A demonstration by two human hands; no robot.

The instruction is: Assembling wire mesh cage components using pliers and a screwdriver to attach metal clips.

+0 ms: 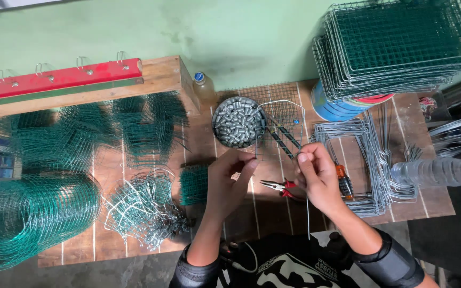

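Even, soft daylight fills the frame, bright without harsh glare; the green wall [230,32] at the top carries a faint dark smudge of shadow upper centre; the hands cast only weak shadows on the wooden tabletop [273,213]; the centre is sharp, while the plastic bottle [438,172] at the right edge looks blurred; straight lines bow outward toward the corners, a wide-lens distortion; the lower corners darken.
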